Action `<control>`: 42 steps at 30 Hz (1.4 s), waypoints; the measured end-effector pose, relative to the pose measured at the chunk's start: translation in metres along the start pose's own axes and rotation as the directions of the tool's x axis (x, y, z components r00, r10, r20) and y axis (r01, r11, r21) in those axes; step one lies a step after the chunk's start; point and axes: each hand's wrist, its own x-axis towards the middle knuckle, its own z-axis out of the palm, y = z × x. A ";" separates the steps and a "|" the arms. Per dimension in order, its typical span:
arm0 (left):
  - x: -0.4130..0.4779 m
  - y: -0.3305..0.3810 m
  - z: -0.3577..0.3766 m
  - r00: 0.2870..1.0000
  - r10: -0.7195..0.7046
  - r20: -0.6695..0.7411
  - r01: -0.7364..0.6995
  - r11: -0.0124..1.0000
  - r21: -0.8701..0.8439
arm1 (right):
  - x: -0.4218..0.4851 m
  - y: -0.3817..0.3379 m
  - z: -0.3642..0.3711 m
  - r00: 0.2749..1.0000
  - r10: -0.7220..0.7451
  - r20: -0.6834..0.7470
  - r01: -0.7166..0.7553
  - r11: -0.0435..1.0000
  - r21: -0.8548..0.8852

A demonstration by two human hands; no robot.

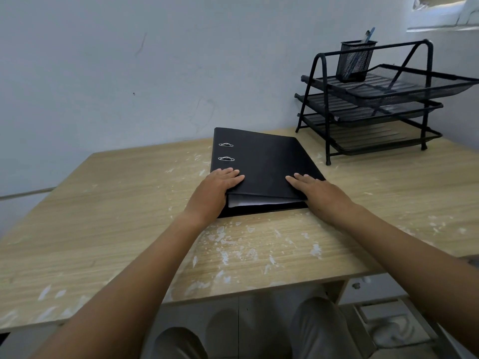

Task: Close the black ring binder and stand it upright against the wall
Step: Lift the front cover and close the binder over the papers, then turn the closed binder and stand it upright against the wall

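On a scuffed wooden desk [103,216] beside the wall [129,73], a stiff, slick black binder [261,167] lies closed, best gripped by its 2 long edges, under the flat, unclenched left hand [215,187] and right hand [318,195].

Wooden desk [103,216], top scuffed with white flecks, mostly toward the near edge. Black three-tier mesh tray rack [375,110] at far right corner. Black mesh pen cup [355,60] on its top tier, blue pen [369,35] sticking out.
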 end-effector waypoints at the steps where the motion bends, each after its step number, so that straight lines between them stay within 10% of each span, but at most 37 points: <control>1: 0.000 0.000 -0.001 1.000 -0.001 0.004 0.001 1.000 0.002 | 0.000 0.001 0.000 1.000 0.004 0.022 -0.005 1.000 0.010; 15: 0.001 0.000 -0.014 0.976 -0.029 0.214 0.057 0.990 -0.126 | 0.003 -0.002 -0.022 0.960 0.010 0.281 -0.060 0.983 0.172; 32: 0.066 -0.042 -0.013 0.881 -0.364 0.302 0.453 0.833 -0.318 | 0.050 -0.031 -0.018 0.970 0.044 0.239 -0.129 0.927 0.353; 42: 0.074 -0.041 0.005 0.815 -0.439 0.378 0.565 0.456 -0.687 | 0.069 -0.026 0.012 0.976 0.114 0.183 -0.168 0.935 0.313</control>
